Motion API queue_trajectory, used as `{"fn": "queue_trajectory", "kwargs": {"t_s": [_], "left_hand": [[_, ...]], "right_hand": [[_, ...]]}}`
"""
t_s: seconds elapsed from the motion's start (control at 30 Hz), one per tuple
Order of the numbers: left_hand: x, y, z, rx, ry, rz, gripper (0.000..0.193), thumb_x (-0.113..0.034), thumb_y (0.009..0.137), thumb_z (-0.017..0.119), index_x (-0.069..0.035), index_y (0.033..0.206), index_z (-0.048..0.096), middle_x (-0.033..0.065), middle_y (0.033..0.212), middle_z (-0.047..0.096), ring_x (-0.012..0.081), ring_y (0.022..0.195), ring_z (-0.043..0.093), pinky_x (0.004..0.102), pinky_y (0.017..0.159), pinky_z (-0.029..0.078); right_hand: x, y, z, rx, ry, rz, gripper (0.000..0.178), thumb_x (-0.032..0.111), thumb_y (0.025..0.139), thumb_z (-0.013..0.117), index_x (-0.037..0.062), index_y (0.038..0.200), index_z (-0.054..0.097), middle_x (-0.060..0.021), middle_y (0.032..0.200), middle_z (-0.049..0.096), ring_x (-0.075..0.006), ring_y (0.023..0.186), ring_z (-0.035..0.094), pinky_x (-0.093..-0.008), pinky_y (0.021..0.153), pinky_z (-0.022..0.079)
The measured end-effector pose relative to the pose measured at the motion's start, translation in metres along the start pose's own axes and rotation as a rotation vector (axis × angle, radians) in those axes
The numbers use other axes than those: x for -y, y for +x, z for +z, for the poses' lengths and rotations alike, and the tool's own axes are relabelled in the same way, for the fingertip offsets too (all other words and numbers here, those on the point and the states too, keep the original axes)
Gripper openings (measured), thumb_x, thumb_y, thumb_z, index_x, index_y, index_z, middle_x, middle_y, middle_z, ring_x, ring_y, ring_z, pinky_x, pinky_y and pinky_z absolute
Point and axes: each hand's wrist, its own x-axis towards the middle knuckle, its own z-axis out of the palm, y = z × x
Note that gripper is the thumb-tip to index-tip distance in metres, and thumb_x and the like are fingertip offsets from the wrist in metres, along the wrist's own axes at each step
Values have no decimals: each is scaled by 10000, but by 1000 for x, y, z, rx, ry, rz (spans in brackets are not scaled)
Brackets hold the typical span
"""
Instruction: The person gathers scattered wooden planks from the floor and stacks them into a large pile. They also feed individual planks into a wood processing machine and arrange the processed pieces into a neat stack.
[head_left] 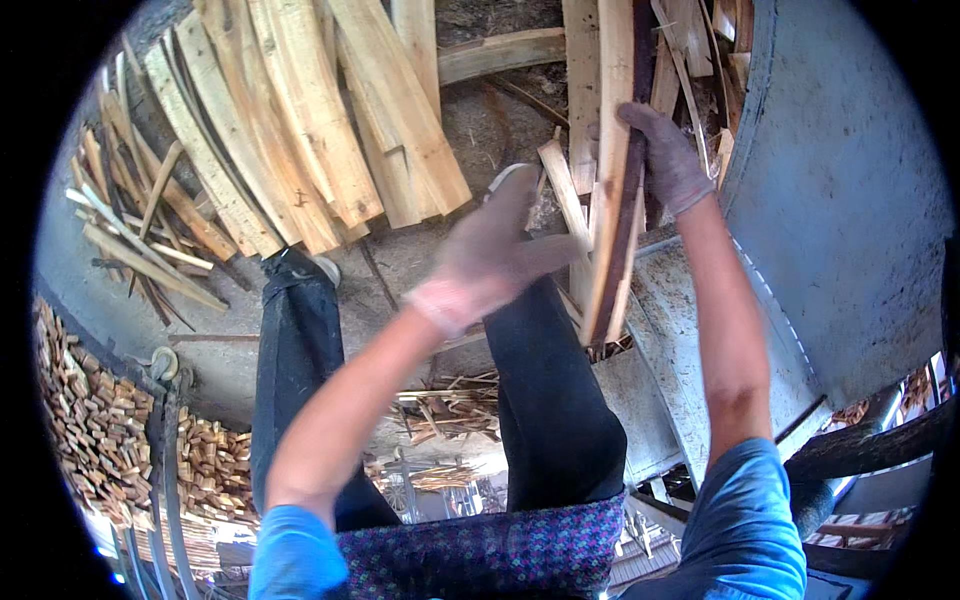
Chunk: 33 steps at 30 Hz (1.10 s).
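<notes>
A bundle of wooden slats is held on end just left of a grey metal surface, whose curved edge runs close beside it. Open ground is left between the bundle and the stack of pale planks to the left, well apart. The right hand, gloved, is clamped on the bundle's upper edge. The left hand, gloved too, is spread flat with its thumb against the slats' side. The slats are seen as long, thin and pale, with one dark face, their lower ends resting by the person's knee.
</notes>
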Motion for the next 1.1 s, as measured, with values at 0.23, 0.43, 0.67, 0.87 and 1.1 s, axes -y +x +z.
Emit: {"fn": "queue_trajectory", "kwargs": {"t_s": [0.23,0.43,0.67,0.87,1.1], "left_hand": [[14,7,19,-305,-109,124,736,-255,933,714,-26,1546,379,179,1272,665,253,1157,648,353,1004,503],[58,-33,-54,-621,-90,133,472,-163,983,636,11,1413,552,68,1057,668,115,916,605,282,793,512],[63,-75,-106,-893,-397,255,322,-107,1013,568,26,1306,579,131,1269,635,188,1157,634,355,988,540],[65,-116,-92,-788,-386,169,380,-131,1039,511,58,1369,508,164,1276,626,235,1165,638,372,991,543],[67,-111,-97,-779,-395,139,396,-147,1045,502,59,1383,497,176,1298,620,235,1171,637,386,1004,530]], "right_hand": [[37,-26,111,-188,-31,-80,574,512,965,648,-31,1152,657,-133,1008,701,-176,886,675,-293,815,541],[77,-22,190,4,-45,-129,558,470,924,691,-13,1204,687,-203,1082,731,-277,992,698,-367,904,532],[37,56,178,-477,-477,-487,743,558,813,742,-52,1217,614,-295,1183,669,-433,1120,645,-485,972,509],[-90,106,30,-528,-901,13,923,609,778,746,-95,1332,524,-301,1269,625,-445,1149,631,-475,1015,489],[-57,80,47,-511,-733,-360,597,504,850,744,-3,1153,659,-250,1125,707,-405,1056,675,-467,901,531]]}}
